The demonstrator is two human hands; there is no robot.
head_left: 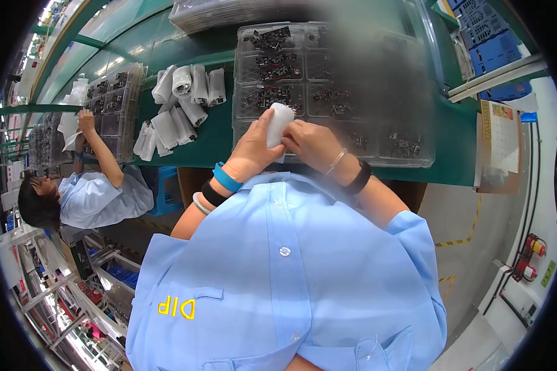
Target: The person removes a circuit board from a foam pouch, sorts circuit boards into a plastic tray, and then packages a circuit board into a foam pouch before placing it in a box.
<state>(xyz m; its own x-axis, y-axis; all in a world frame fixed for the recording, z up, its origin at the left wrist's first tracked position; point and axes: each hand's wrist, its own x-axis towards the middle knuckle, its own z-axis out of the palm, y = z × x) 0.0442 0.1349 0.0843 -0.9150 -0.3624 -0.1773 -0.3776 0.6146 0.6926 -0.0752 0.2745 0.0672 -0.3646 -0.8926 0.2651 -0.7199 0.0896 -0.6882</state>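
A small white wrapped roll [281, 120] stands up between my hands, at the front edge of the clear compartment tray [306, 62]. My left hand [254, 145] is closed around its left side, the thumb up along it. The bent fingers of my right hand [312, 143] pinch its right side near the lower edge. What lies inside the roll is hidden by its wrapping. Just beyond my hands, the tray's compartments hold small black parts [271, 96] with thin wires. A grey blur covers the tray's right side.
Several similar white rolls [182, 127] lie piled on the green table [220, 145] to the left. Further left, a co-worker [99, 195] reaches over another compartment tray [127, 105]. Stacked clear trays [216, 13] sit at the back. Blue crates [498, 55] and a hanging calendar [501, 136] are at right.
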